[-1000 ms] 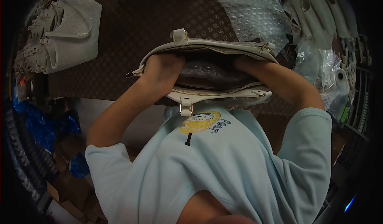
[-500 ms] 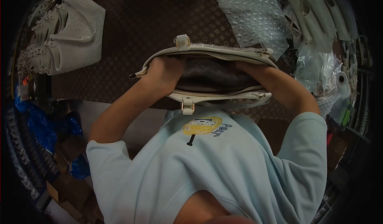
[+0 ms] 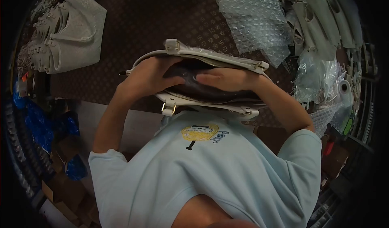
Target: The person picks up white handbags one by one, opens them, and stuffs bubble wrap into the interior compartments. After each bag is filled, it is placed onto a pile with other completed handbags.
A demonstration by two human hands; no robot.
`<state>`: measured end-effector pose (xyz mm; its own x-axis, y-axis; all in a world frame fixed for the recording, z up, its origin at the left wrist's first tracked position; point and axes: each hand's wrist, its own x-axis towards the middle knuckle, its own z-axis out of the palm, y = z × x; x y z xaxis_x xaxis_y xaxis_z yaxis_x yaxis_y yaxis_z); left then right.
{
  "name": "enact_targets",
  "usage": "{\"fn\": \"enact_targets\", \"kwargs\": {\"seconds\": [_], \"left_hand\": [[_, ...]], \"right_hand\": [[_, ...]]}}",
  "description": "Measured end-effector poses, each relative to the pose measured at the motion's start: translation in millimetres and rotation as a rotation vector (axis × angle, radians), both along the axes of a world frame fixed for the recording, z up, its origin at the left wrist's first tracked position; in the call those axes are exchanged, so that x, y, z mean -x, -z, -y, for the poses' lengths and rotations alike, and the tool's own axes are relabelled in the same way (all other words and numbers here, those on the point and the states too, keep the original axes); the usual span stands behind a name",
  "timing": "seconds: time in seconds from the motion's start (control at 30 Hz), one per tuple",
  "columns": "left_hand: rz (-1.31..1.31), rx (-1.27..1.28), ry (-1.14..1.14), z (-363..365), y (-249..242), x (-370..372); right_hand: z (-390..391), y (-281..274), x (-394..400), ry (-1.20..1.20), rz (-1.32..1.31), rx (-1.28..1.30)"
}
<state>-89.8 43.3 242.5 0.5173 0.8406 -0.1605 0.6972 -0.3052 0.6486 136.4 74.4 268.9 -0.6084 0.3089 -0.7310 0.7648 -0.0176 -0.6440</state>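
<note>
Dim light, fisheye-bowed edges, blackened corners, pale glints on the bubble wrap [image 3: 253,23].

The handbag [image 3: 194,105] is creamy white with gold-toned buckles [image 3: 174,108] and a dark brown lining [image 3: 202,95], set against a dark brown table covering [image 3: 133,25] printed with small, paler geometric motifs. At far left, the pale off-white bags [image 3: 83,23] carry a faint tonal pattern, while at far right the clear, silvery bubble wrap [image 3: 251,21] shows regular rows of dots. The near shirt [image 3: 227,171] is plain pale blue apart from a yellow, black and white print [image 3: 198,133] with blue lettering [image 3: 220,136], and crumpled plastic [image 3: 38,124] at left is vivid blue.
</note>
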Motion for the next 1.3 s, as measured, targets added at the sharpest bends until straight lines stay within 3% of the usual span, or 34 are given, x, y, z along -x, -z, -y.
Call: {"fn": "enact_targets", "kwargs": {"seconds": [0.07,0.1,0.17,0.23,0.3,0.33,0.4,0.57,0.63,0.7,0.83,0.9,0.93,1.0,1.1,1.2,1.23,1.3], "left_hand": [[-0.005,0.024,0.058,2,-4,5],[-0.022,0.055,0.111,4,-8,7],[0.079,0.01,0.112,12,-20,6],[0.087,-0.217,0.052,18,-36,10],[0.183,-0.165,-0.058,22,-55,16],[0.271,-0.101,-0.171,22,-61,20],[0.296,-0.226,-0.222,13,-63,34],[0.213,-0.29,-0.303,-4,-52,31],[0.082,-0.22,-0.16,-4,-38,32],[0.172,-0.184,-0.2,-1,-33,36],[0.403,-0.22,-0.576,8,-26,45],[0.436,-0.232,-0.706,10,-21,52],[0.45,-0.242,-0.783,10,-19,56],[0.474,-0.242,-0.861,10,-14,59],[0.507,-0.236,-0.859,5,-8,57],[0.519,-0.205,-0.78,0,-5,49],[0.499,-0.175,-0.787,0,-5,47],[0.47,-0.149,-0.794,0,-6,44]], "right_hand": [[22,-12,-25,-0.176,-0.391,-0.409],[14,-22,-44,-0.174,-0.383,-0.418],[-18,-61,-91,0.017,-0.797,-0.099],[-51,-62,-116,0.417,-0.863,-0.318],[-96,6,-152,0.602,-0.351,-0.967],[-108,59,-174,0.49,0.001,-1.211],[-117,98,-175,0.371,0.232,-1.024],[-186,175,-178,0.254,0.315,-1.256],[-204,180,-167,0.251,0.315,-1.324],[-212,175,-155,0.168,0.539,-1.314],[-225,221,-171,0.252,0.567,-1.124],[-231,225,-181,0.221,0.404,-1.365],[-229,227,-190,0.219,0.411,-1.353],[-213,166,-191,0.426,0.239,-1.731],[-180,121,-204,0.321,0.202,-1.843],[-130,143,-207,0.103,0.333,-1.344],[-114,156,-205,0.097,0.331,-1.347],[-89,174,-198,0.021,0.53,-1.005]]}}
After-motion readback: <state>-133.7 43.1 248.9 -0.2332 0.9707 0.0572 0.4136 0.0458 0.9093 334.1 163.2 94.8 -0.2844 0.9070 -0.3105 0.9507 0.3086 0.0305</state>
